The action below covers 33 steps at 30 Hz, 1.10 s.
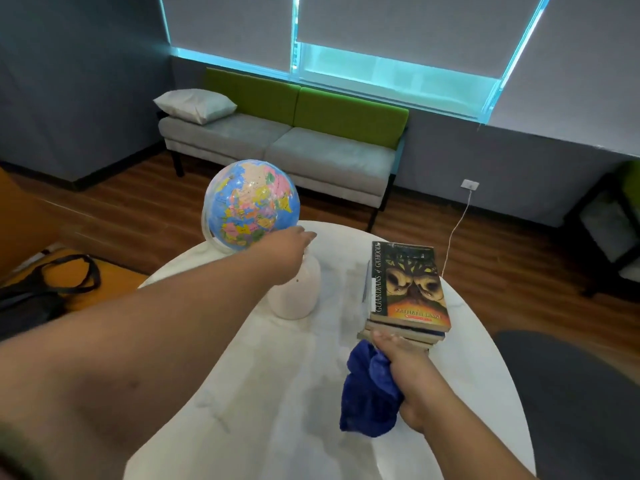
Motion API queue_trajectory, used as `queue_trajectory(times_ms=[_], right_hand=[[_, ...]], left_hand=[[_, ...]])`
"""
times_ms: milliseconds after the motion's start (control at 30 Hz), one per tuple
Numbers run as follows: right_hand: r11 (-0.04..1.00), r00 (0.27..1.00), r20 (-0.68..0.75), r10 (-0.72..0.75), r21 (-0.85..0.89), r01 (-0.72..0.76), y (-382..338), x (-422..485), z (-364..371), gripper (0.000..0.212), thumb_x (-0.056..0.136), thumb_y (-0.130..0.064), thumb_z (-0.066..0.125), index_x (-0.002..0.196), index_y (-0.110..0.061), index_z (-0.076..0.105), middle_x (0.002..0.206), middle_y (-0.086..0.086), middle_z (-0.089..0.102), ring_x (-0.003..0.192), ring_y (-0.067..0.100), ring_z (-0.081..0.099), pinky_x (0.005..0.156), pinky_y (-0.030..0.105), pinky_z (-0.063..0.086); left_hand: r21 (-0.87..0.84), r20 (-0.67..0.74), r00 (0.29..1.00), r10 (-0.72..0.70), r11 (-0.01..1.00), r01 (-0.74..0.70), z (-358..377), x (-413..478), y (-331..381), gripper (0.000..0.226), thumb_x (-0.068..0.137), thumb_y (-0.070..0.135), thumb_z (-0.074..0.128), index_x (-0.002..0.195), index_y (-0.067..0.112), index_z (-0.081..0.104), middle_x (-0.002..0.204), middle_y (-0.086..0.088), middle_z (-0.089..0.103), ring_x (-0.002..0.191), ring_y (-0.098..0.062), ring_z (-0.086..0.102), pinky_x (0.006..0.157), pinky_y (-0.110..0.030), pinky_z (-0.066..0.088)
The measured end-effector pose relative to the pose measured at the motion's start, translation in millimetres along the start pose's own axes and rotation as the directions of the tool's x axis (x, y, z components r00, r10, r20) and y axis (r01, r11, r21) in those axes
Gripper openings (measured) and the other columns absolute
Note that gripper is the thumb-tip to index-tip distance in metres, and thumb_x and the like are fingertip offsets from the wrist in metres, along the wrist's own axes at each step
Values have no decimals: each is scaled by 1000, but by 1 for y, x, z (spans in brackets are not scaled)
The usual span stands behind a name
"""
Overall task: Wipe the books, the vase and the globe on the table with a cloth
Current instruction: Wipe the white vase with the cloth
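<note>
Cloth (pixel 367 393) in right fingers (pixel 382 340) by books' (pixel 408 285) edge, left fingers (pixel 304 236) atop vase (pixel 294 299), grip unclear

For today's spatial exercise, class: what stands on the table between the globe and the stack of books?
The pale vase, its top hidden under the left hand, as the head view shows.

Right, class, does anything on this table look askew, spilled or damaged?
Only the stack of books: its lower books jut out from under the top one, so the pile sits unevenly. Nothing looks spilled or broken.
</note>
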State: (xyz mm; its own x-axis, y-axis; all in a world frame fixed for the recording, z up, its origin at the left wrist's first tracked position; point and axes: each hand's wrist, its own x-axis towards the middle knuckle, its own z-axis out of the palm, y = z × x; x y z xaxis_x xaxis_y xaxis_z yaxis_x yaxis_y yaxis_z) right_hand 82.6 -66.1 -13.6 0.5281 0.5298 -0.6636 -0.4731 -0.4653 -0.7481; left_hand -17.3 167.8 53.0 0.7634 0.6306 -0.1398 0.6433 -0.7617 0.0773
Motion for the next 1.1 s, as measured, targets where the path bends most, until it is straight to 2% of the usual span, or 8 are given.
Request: queue_trajectory(times_ms=[67,200,333,533,700,800,933,1100], right_hand=[[1000,1000,-7,22,-5,-22,7,-5,-4,18,87,-37,68,97,-22,71,94,7,74,95,29,68,95,48,51],[999,998,-35,45,5,-45,27,-7,-12,19,87,-37,67,101,-25,72,101,1,73,101,24,67,98,45,50],[997,997,-68,21,-67,-25,41,-9,-17,16,91,-37,61,102,-29,71,113,-8,67,108,17,61,105,42,43],[994,997,-72,19,-105,-26,49,-11,-22,18,95,-33,57,108,-27,68,116,-10,64,111,14,57,107,38,41],[996,997,-58,54,-65,-58,49,-14,-21,14,93,-31,60,102,-25,70,108,-6,67,105,18,61,101,41,47],[996,996,-54,71,-50,-74,51,-15,-17,15,88,-35,67,99,-25,73,106,0,71,102,24,65,95,44,52],[997,997,7,81,-5,-81,50,-21,-8,24,85,-38,70,98,-17,71,94,9,75,94,29,69,92,47,53],[984,987,55,-150,-91,155,41,-31,20,23,87,-15,66,109,-22,63,104,6,69,96,25,66,84,39,54]], left_hand=[[116,98,995,11,993,-23,4,12,0,73,95,2,42,154,24,7,159,-6,17,138,-30,35,104,-39,42],[264,212,977,-18,964,-39,5,25,7,69,97,9,45,154,20,8,147,-11,34,127,-30,46,96,-38,46],[377,198,980,-15,924,-62,-5,25,16,45,93,15,55,138,13,47,130,-7,54,117,-25,55,89,-33,49],[141,118,992,31,989,-48,-3,-19,9,43,85,35,63,124,17,58,109,-3,63,100,-23,59,78,-32,51],[-158,46,987,-156,974,162,8,-88,-3,50,81,39,69,127,26,57,110,-3,65,101,-22,58,78,-28,48],[-438,4,945,-326,849,295,25,-135,-18,47,78,37,74,123,26,62,108,-4,68,94,-18,57,72,-24,42],[-694,88,858,-506,587,417,58,-197,-32,48,78,33,76,124,26,62,118,-4,66,101,-19,59,76,-29,50],[-836,197,812,-550,339,433,90,-252,-41,46,76,30,78,120,32,63,112,2,66,85,-14,71,83,-36,56]])
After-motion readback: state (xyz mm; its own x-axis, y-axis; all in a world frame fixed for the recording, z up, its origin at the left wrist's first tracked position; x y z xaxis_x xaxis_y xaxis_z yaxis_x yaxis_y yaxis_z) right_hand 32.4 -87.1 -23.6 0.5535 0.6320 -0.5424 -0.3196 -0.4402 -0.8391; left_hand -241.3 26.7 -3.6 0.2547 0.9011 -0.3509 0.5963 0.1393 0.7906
